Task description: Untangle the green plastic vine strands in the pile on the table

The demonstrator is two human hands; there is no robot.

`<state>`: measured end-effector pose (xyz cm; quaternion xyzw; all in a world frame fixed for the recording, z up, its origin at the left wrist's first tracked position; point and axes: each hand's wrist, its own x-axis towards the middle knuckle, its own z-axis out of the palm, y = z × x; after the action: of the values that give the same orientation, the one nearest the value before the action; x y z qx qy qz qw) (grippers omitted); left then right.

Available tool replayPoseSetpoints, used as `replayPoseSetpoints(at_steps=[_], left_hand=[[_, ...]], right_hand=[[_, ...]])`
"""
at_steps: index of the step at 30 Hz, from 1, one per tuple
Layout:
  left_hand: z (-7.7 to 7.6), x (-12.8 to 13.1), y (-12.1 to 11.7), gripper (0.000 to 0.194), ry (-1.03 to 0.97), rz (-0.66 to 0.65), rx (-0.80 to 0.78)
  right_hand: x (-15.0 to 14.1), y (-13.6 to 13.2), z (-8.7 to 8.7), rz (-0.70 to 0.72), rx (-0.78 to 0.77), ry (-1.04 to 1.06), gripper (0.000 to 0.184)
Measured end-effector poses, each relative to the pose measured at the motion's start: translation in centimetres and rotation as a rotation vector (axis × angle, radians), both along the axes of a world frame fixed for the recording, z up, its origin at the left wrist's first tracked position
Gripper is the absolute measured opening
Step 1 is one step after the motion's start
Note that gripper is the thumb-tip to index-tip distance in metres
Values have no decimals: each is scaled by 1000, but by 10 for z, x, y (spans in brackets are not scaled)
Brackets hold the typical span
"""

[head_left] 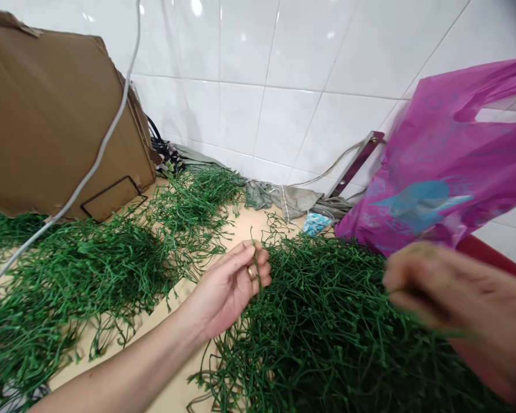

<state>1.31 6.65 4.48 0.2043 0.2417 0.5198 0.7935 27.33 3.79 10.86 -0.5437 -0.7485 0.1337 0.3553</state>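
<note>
My left hand (232, 278), palm up with a ring on one finger, pinches a thin green artificial stem (258, 269) between thumb and fingers. The stem stands nearly upright in the grip. Just beyond it lies a large dark green heap of such stems (327, 310). At the right, above the heap's edge, my right hand (451, 304) is smeared by motion. Its fingers look curled closed, and a faint green streak shows below them; what they hold cannot be made out.
More stems (112, 264) spread over the tan surface at left. A cardboard box (60, 120) stands behind them, with a white cable (107, 137) crossing in front. A pink plastic bag (456, 155) is at right. Grey cloth (298, 201) and a metal bar (356, 163) lie along the tiled wall.
</note>
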Motion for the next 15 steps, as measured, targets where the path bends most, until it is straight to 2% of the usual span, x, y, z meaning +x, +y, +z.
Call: replayPoseSetpoints(at_steps=[2, 3, 7, 10, 13, 15], left_hand=[[-2, 1, 3, 16, -56, 49, -101], [-3, 1, 3, 15, -67, 79, -135], [-5, -2, 4, 9, -65, 127, -152], [-5, -2, 3, 8, -91, 139, -126], [-3, -1, 1, 11, -133, 146, -124], [-2, -2, -1, 14, -133, 140, -87]], right_hand=[[-4, -13, -11, 111, -202, -85, 35], [-6, -18, -16, 126, -232, -147, 32], [-12, -25, -22, -9, -69, -219, 39], [-29, -21, -19, -42, -33, -170, 29], [-61, -17, -25, 39, -74, -74, 22], [-82, -16, -36, 151, -131, -22, 32]])
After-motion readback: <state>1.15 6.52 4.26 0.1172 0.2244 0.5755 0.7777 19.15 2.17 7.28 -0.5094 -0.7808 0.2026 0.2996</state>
